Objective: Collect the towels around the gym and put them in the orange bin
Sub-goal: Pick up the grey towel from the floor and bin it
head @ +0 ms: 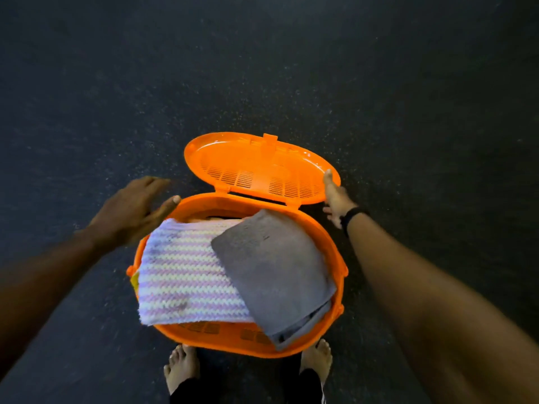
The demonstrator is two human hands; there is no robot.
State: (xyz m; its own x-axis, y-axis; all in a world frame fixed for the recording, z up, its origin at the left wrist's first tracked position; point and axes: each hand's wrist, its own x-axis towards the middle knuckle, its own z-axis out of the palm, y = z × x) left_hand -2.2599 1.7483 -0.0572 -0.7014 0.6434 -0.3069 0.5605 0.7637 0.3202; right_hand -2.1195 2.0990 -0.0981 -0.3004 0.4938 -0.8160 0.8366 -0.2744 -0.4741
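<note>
**Orange bin full, 2 towels proud of the rim**

Orange bin (318,225) sits on the dark speckled floor (87,112), just in front of the person's bare feet (182,365). Hinged lid (256,167) is swung open to the far side, standing tilted.

Towels:
- Striped towel (186,275), pink and white knit, lies across the left half. Its left and near edges overhang the rim.
- Grey towel (277,266), folded, lies tilted on the right half, overlapping the striped one. Its near corner hangs over the near rim.
- Something pale shows underneath at the far side; can't tell what.

Hands:
- Left hand (131,208): blurred, fingers straight and spread, gripping nothing, above the bin's far-left rim next to the striped towel.
- Right hand (335,199): fingers extended against the lid's right edge, touching it. Not curled round it as far as I can see.

Handling, my read:
- Towels are light, soft, floppy, not fragile. They'll drape and snag rather than slide.
- Best to pinch the overhanging edges and fold them inward, or press flat with a palm in the middle.
- Lid is thin perforated plastic, probably flexy. Take it at the free edge, away from the hinge.

Clearance: open floor all round. Only pinch point is cloth caught between lid and rim, mainly near-right and left.
</note>
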